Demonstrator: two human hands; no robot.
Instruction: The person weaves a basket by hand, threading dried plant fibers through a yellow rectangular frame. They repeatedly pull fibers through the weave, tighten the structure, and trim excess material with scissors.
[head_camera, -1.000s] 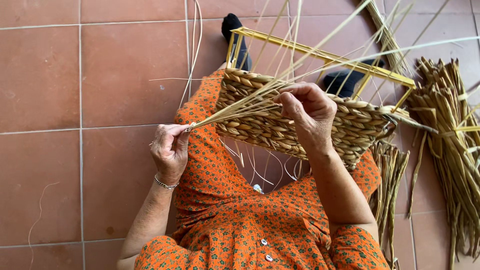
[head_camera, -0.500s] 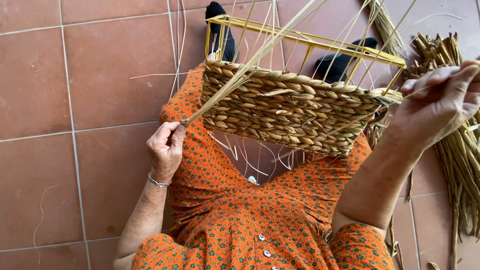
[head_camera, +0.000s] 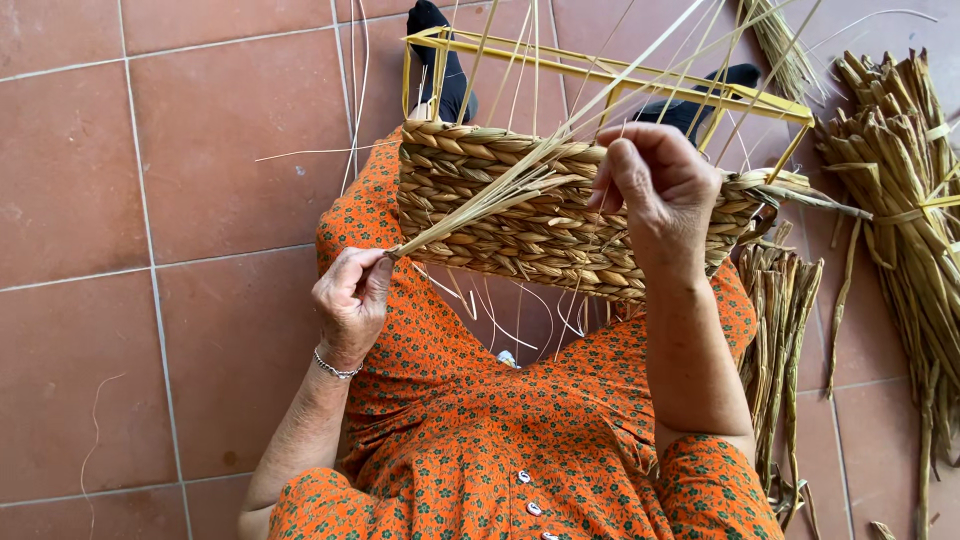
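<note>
reed bundles (head_camera: 900, 190) lie right of the woven basket (head_camera: 520, 220).

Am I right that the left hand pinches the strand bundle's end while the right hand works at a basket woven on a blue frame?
Not quite: the frame is yellow, not blue, as the head view shows. The rest holds: the left hand pinches the end of the strand bundle, and the right hand works at the basket woven on that frame.
</note>
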